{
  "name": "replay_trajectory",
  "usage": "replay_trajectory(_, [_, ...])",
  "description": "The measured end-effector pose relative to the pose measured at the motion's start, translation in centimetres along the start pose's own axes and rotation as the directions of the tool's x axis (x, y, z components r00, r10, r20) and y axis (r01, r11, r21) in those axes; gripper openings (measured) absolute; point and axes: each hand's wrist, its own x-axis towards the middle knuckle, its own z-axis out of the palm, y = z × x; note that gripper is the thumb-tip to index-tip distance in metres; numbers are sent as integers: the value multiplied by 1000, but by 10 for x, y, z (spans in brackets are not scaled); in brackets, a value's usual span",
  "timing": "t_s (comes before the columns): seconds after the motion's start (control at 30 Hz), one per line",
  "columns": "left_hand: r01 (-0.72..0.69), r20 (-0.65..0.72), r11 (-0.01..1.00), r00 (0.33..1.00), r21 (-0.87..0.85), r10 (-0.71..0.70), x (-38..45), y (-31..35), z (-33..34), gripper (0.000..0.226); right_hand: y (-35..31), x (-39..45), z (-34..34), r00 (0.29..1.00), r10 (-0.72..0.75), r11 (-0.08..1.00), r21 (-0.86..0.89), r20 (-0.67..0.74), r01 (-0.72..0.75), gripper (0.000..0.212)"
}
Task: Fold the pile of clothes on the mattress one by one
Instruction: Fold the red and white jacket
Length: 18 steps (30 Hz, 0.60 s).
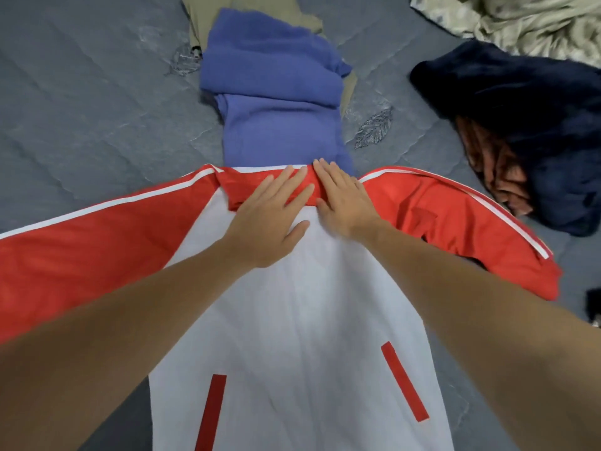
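Observation:
A white track jacket with red sleeves, a red collar and red pocket strips lies spread flat on the grey mattress, its sleeves stretched out left and right. My left hand lies flat with straight fingers on the red collar and the white chest. Right beside it, my right hand presses flat on the collar's right half. Neither hand grips the cloth.
A folded blue garment lies just beyond the collar, on top of a khaki piece. At the right sits a heap with a dark navy garment over a rust-coloured one. Pale crumpled fabric fills the top right corner.

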Motion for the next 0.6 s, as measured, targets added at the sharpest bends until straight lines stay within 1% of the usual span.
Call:
replay_trajectory(0.03, [-1,-7,1000,1000,-4,1,18,10,6,60,16,-3,-6,999,-23,1000,10,-27,23,74])
replay_trajectory(0.07, [10,3,1000,1000,-14,-10,37,20,14,58,35,-8,-13,998,-41,999,-21,-52,40,72])
replay_trajectory(0.13, [40,55,998,998,-45,-37,74,38,33,56,79,-23,-26,995,-62,989,-142,-83,49,63])
replay_trajectory(0.2, [131,131,991,983,-30,-126,105,49,47,63,127,-36,-41,993,-66,975,-216,-93,44,53])
replay_trajectory(0.27, [229,183,973,955,41,-233,125,61,52,74,170,-47,-56,999,25,971,-235,-40,-34,53])
replay_trajectory(0.33, [283,190,951,934,126,-303,138,70,51,77,202,-51,-68,989,140,968,-216,43,-128,61])
replay_trajectory(0.37, [285,195,942,928,176,-317,145,73,48,73,215,-52,-73,986,145,966,-228,87,-122,62])
replay_trajectory(0.43, [290,206,924,917,250,-343,160,76,41,57,235,-54,-80,996,31,963,-269,85,-7,58])
replay_trajectory(0.5, [312,246,920,897,236,-367,173,78,34,45,249,-57,-89,994,-93,965,-239,56,104,53])
replay_trajectory(0.53, [317,258,927,896,200,-362,177,77,30,39,255,-57,-94,992,-117,974,-190,54,125,50])
replay_trajectory(0.6, [317,271,940,900,127,-340,178,72,26,28,264,-57,-101,992,-88,996,-10,94,90,42])
